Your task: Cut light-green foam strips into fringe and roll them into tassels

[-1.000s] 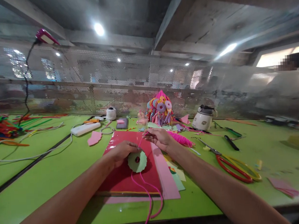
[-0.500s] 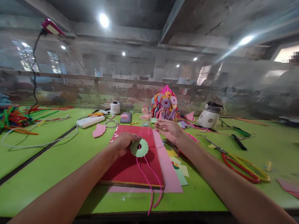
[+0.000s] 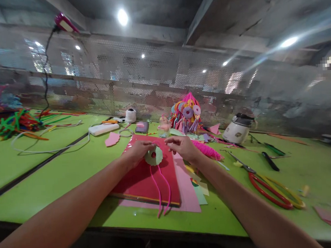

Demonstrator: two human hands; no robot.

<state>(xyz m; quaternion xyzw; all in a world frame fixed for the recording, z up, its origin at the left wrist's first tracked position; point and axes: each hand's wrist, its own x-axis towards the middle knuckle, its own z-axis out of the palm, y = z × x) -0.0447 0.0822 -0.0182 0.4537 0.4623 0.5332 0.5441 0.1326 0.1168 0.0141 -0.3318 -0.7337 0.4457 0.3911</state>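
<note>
My left hand (image 3: 138,150) grips a pale green paper disc (image 3: 153,156) with a hole in its middle, held above a stack of red paper sheets (image 3: 146,176). Two strands of pink yarn (image 3: 160,186) hang from the disc's hole down over the red paper. My right hand (image 3: 181,147) is just right of the disc, fingers curled in a pinch near its upper edge; what it pinches is too small to make out. Pink and mixed paper sheets (image 3: 188,188) lie under and beside the red stack.
A heap of finished colourful tasselled discs (image 3: 185,115) sits behind my hands. Pink yarn (image 3: 207,149), red-and-yellow-handled scissors (image 3: 267,187), a white glue pot (image 3: 238,130), pens (image 3: 270,159), a white power strip (image 3: 102,128) and pipe cleaners (image 3: 14,125) lie on the green table (image 3: 60,168). A mesh screen stands behind.
My right hand opened and pulled away half a second ago, then came back to the disc's right edge in a pinch. The yarn tails hang shorter now.
</note>
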